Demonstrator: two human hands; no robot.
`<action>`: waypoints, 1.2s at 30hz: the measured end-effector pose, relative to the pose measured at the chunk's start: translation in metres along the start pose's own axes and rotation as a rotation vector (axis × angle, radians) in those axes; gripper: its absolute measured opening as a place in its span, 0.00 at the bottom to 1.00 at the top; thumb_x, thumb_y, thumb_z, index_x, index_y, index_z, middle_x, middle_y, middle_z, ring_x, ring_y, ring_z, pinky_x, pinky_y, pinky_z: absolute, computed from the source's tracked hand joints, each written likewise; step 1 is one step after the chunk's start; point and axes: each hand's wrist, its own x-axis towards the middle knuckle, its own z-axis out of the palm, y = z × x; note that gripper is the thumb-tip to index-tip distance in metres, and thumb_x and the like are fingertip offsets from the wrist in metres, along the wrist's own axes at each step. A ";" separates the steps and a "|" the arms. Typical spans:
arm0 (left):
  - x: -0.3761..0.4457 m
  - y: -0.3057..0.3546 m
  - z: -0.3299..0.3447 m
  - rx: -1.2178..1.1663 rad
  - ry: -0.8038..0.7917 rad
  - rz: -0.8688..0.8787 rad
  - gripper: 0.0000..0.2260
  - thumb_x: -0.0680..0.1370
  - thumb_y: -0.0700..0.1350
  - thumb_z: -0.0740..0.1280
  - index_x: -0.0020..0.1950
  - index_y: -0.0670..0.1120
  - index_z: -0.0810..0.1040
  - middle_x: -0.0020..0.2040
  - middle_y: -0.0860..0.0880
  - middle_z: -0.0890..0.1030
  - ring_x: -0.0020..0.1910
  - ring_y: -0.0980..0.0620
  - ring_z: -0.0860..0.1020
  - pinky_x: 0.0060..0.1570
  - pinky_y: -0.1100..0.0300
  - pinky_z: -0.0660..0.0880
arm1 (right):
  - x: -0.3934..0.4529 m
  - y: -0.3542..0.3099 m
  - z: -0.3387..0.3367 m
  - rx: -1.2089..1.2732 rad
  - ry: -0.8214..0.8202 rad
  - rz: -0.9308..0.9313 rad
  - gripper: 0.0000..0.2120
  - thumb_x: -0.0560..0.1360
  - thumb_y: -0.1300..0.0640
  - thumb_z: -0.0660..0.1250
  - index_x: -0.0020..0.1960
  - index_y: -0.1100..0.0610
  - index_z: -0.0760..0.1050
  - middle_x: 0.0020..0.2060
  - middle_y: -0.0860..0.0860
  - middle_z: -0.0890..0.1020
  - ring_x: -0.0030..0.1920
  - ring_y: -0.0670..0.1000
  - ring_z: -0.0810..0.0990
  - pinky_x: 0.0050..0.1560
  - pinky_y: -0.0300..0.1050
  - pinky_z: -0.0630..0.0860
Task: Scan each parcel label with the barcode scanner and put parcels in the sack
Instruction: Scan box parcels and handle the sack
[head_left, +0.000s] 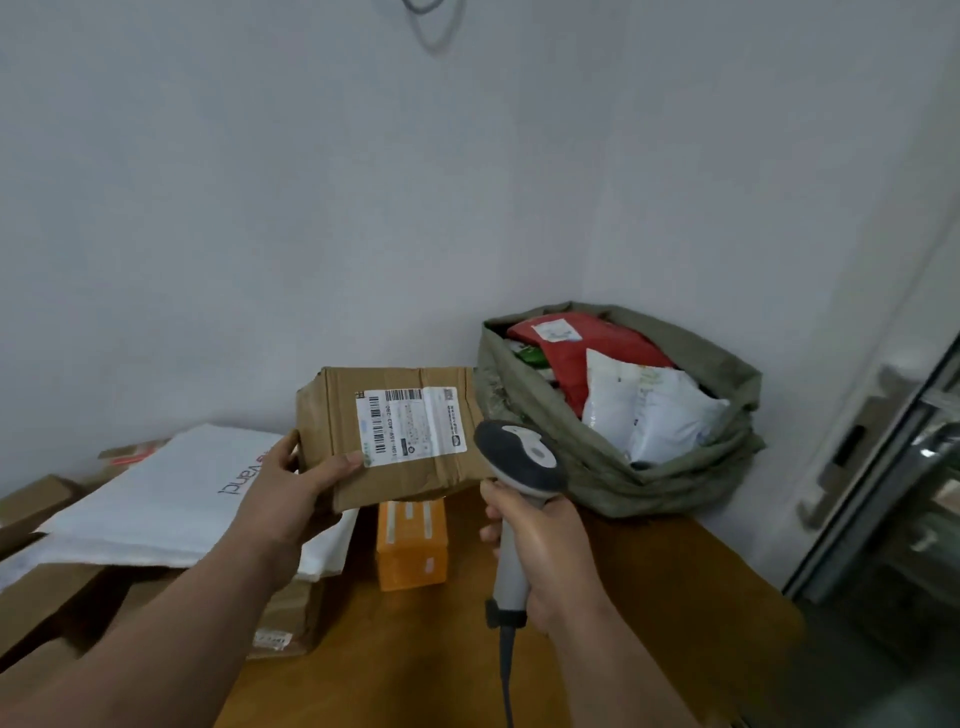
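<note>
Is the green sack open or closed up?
Open. The sack has its top edge rolled down, and you can see a red parcel and white parcels piled inside.

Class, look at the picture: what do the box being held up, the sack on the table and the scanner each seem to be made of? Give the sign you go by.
Box: brown corrugated cardboard, matte; creased, dented corners, tape and a glossy paper label.
Sack: probably woven plastic fabric, dull grey-green; it slumps in soft folds.
Scanner: seemingly hard moulded plastic, smooth grey and off-white shell.
</note>
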 end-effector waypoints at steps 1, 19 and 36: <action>0.007 -0.001 0.012 -0.012 -0.014 -0.004 0.34 0.72 0.41 0.75 0.75 0.52 0.66 0.61 0.48 0.77 0.52 0.48 0.79 0.44 0.52 0.78 | 0.005 0.000 -0.009 0.000 0.048 -0.007 0.11 0.72 0.55 0.75 0.53 0.55 0.80 0.41 0.52 0.84 0.40 0.51 0.81 0.44 0.48 0.76; 0.120 -0.022 0.322 -0.079 -0.133 -0.046 0.55 0.57 0.60 0.80 0.78 0.64 0.53 0.72 0.49 0.70 0.67 0.43 0.73 0.68 0.40 0.69 | 0.164 -0.035 -0.229 0.090 0.408 0.001 0.05 0.74 0.58 0.73 0.46 0.59 0.79 0.38 0.56 0.80 0.43 0.58 0.77 0.49 0.53 0.73; 0.172 -0.092 0.408 0.067 -0.140 -0.165 0.49 0.69 0.47 0.78 0.78 0.68 0.51 0.70 0.50 0.71 0.63 0.46 0.74 0.67 0.39 0.70 | 0.263 -0.073 -0.306 0.259 0.444 0.110 0.11 0.72 0.55 0.75 0.54 0.51 0.79 0.49 0.52 0.83 0.51 0.53 0.81 0.49 0.49 0.75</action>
